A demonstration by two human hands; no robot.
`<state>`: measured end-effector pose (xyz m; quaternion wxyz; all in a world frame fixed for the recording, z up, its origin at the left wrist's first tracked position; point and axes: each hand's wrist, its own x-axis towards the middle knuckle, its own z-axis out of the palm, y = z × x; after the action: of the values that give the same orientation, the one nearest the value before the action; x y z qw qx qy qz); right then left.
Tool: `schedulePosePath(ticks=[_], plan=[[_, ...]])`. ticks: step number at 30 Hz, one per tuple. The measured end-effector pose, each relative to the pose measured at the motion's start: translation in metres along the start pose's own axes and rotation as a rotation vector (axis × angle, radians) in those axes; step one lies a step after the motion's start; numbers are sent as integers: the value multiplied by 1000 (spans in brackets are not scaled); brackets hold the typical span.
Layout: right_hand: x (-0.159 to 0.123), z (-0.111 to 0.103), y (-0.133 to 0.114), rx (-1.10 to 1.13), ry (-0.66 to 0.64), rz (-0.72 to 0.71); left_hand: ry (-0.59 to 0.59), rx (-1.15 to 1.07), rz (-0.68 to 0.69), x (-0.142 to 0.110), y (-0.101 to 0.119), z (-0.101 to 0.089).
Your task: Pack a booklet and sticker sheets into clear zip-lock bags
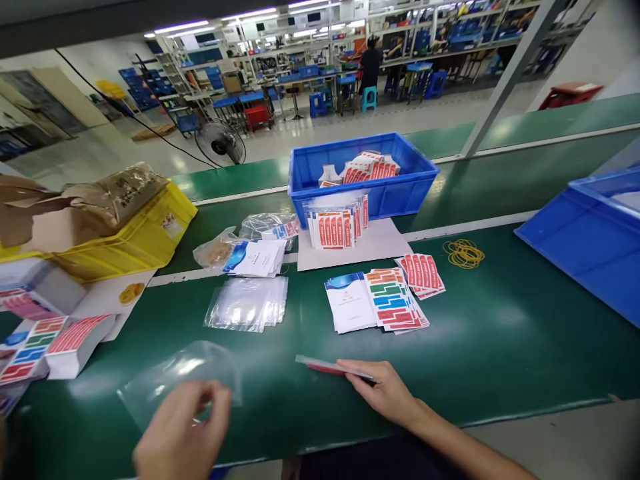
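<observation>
Seated behind a green table (500,360), with a workshop of shelves and stools across the top of the frame. At far left, filled with brown packaging: a yellow crate (135,247), with printed stacks (80,343) below. At lower left, with thumb and forefinger curled into a loop: the left hand (185,427), blurred, over the near edge of a loose bag (200,363); impossible to tell whether gripping it. Left of centre, lying below white booklets (257,257): clear bags (247,303). At lower centre, pinched edge-on between thumb and fingers of the right hand (383,390): a thin packet (327,366), partly red. Above, holding red-and-white cards: a blue crate (360,197). Just right of centre, spread flat: leaflets (353,303) and coloured sheets (393,300). Farther right, heaped: rubber bands (464,255), then a blue bin (590,233) at the right edge.
</observation>
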<state>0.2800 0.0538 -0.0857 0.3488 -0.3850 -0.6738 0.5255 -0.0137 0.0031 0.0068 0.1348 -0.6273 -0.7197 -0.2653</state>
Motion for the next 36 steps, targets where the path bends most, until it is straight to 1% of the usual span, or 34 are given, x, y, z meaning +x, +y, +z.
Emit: schedulePosePath(ticks=[1, 2, 4, 5, 7, 9, 11, 13, 17, 20, 24, 29, 31, 36], plan=[[-1, 1, -4, 51, 38, 58, -47, 40, 37, -5, 11, 12], [-2, 1, -8, 125, 77, 124, -118, 66, 34, -10, 21, 25], [-3, 2, -16, 308, 140, 239, -260, 33, 47, -23, 36, 50], [-3, 2, -20, 389, 162, 276, -306, 5, 43, -30, 43, 60], [-4, 4, -22, 473, 176, 300, -360, -66, 31, -42, 53, 74], [-5, 6, -21, 453, 176, 291, -370, -132, 13, -50, 63, 83], [-9, 6, -17, 402, 166, 297, -370, -175, -1, -54, 71, 87], [-13, 6, -10, 408, 140, 337, -393, -196, -8, -55, 77, 91], [-21, 2, 2, 578, 87, 456, -495, -226, 13, -56, 85, 99], [-24, 0, 8, 679, 51, 503, -542, -241, 45, -57, 87, 102], [-21, -3, 9, 702, 16, 506, -544, -248, 64, -60, 88, 103], [-11, -1, 4, 722, -81, 488, -517, -281, 101, -62, 88, 103], [-7, 3, 1, 736, -38, 485, -521, -300, 124, -60, 88, 101], [-1, 16, -4, 727, 135, 457, -508, -260, 127, -47, 83, 92]])
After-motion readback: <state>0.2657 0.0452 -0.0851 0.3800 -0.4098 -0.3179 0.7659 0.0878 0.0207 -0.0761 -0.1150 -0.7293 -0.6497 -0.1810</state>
